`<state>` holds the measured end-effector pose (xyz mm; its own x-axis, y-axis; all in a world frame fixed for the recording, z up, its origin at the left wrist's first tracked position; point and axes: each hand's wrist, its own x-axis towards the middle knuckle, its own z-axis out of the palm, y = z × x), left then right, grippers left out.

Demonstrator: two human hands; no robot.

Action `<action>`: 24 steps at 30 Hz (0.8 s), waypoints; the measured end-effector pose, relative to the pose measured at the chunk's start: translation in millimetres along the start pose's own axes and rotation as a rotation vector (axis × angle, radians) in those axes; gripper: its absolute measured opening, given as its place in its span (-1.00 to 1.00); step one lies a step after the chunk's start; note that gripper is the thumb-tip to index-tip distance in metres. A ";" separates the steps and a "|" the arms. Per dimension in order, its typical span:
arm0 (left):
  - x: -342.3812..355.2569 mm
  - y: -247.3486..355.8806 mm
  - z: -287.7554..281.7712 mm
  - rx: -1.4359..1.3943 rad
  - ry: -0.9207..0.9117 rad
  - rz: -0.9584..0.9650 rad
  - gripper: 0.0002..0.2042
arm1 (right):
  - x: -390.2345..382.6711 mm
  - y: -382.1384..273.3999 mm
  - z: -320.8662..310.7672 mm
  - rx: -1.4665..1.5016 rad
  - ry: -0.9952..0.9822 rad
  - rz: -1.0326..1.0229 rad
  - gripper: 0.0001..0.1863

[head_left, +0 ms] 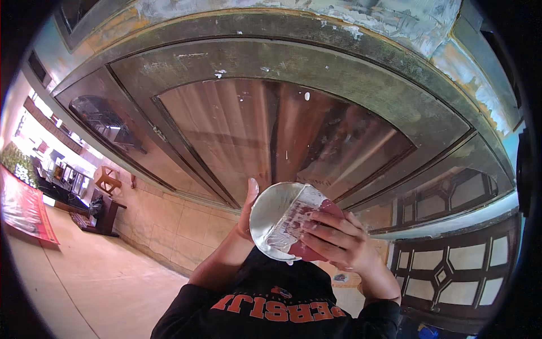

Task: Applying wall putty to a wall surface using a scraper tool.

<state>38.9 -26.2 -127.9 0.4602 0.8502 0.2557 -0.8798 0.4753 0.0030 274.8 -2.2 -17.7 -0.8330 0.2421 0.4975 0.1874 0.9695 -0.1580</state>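
My left hand (247, 213) is wrapped round the side of a round, pale bowl (267, 208), its thumb up along the rim and its other fingers mostly hidden beneath. White paste is smeared on the bowl's edge. In my right hand (341, 240) is a flat red scraper (334, 209), fingers laid across its face. White paste coats the scraper's front part, which lies over the bowl's mouth and seems to touch the rim. Both hands are held before my chest, over the black shirt.
Ahead stands a dark wooden frame with glass panes (226, 124), dotted with white specks. Above it the wall (389, 25) carries patchy white filler. To the left are a wooden stool (107, 179), a dark low table (101, 217) and a red banner (28, 209). A panelled door (451, 271) is at right.
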 end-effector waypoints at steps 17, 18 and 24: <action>13.2 1.3 -4.9 -0.017 0.130 0.059 0.01 | -8.8 10.5 -7.1 0.129 0.133 0.032 -0.50; 12.3 3.9 -4.6 0.003 0.150 0.065 0.02 | -8.2 10.1 -9.9 0.140 0.112 0.052 -0.50; 19.2 1.4 7.0 -0.055 0.011 0.087 0.02 | -17.1 10.8 -13.7 -0.001 0.105 0.019 -0.66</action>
<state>45.7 -10.8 -116.2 0.3838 0.8910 0.2425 -0.9089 0.4109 -0.0715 298.2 4.6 -16.2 -0.7704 0.2632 0.5808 0.2030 0.9647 -0.1678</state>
